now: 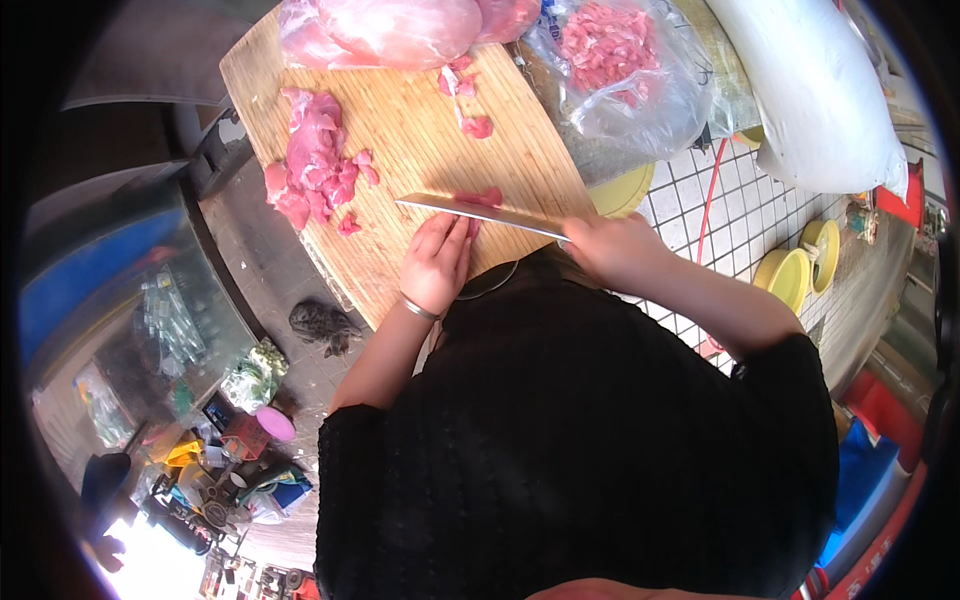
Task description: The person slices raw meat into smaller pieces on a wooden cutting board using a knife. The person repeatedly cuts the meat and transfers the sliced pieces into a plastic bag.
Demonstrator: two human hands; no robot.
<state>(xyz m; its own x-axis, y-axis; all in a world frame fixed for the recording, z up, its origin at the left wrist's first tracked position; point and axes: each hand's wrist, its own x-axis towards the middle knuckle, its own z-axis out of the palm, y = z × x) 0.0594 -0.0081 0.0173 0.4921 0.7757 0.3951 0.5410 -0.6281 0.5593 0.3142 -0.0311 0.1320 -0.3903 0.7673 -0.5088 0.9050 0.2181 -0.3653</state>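
Observation:
My right hand (pixel 609 251) grips the handle of a wide-bladed kitchen knife (pixel 480 212). The blade lies across a small strip of raw meat (pixel 480 197) near the front of the wooden cutting board (pixel 405 150). Beside the blade, my left hand (pixel 439 259) rests with bent fingertips on the meat, which they partly hide. Towards the left of the board sits a heap of cut raw meat (pixel 316 154). A few trimmed scraps (pixel 476 126) lie further back. Large pieces of raw meat (pixel 390 30) cover the far edge.
Behind the board, to the right, a clear plastic bag (pixel 652 112) holds small meat pieces (pixel 609 45). A full white sack (pixel 817 97) stands beyond it. Yellow basins (pixel 784 277) are at the right, near a tiled surface (pixel 675 202). A tabby cat (pixel 322 326) is on the floor at left.

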